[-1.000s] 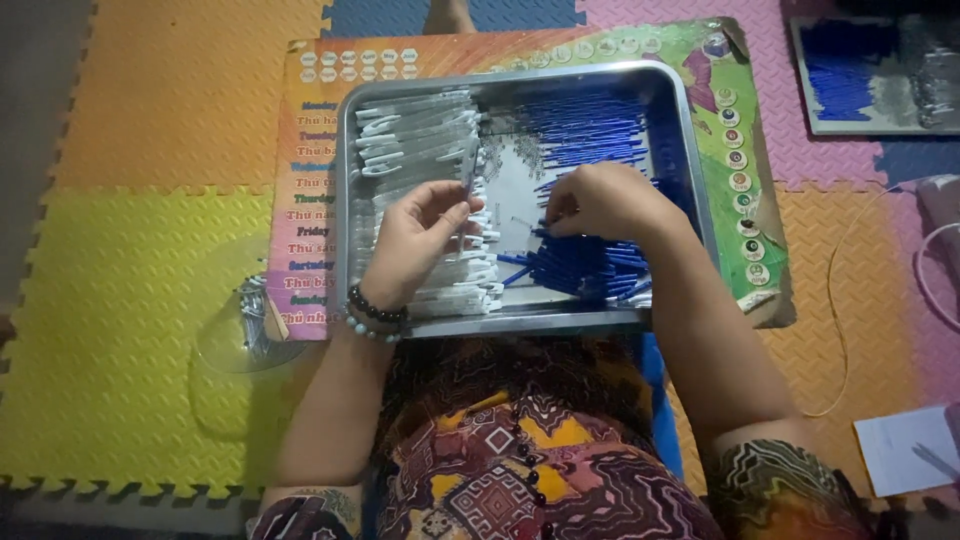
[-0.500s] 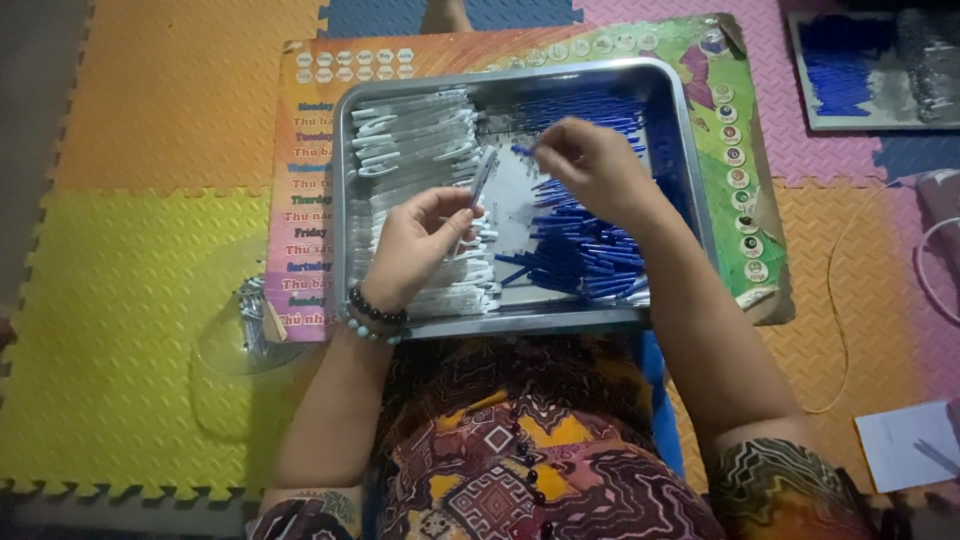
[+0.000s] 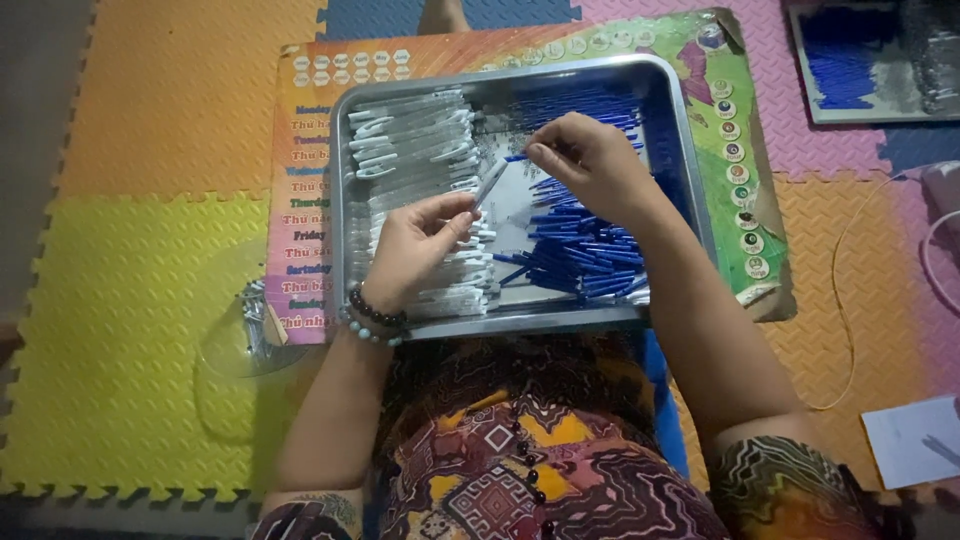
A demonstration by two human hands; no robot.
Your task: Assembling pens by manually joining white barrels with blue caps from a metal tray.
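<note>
I see my left hand over the middle of the metal tray, its fingers closed around a clear pen barrel. The barrel's long axis slants up and to the right, its free end pointing at my right hand. That hand hovers over the tray's far half, fingers pinched on a thin blue refill that lies nearly level, its tip aimed left toward the barrel's open end. The two tips sit near each other, not yet touching; the right hand is nearer the gap. My left wrist, wearing a bead bracelet, rests at the tray's near edge. Clear barrels fill the tray's left side, blue refills its right. The tray sits on a printed chart over the foam floor mat.
</note>
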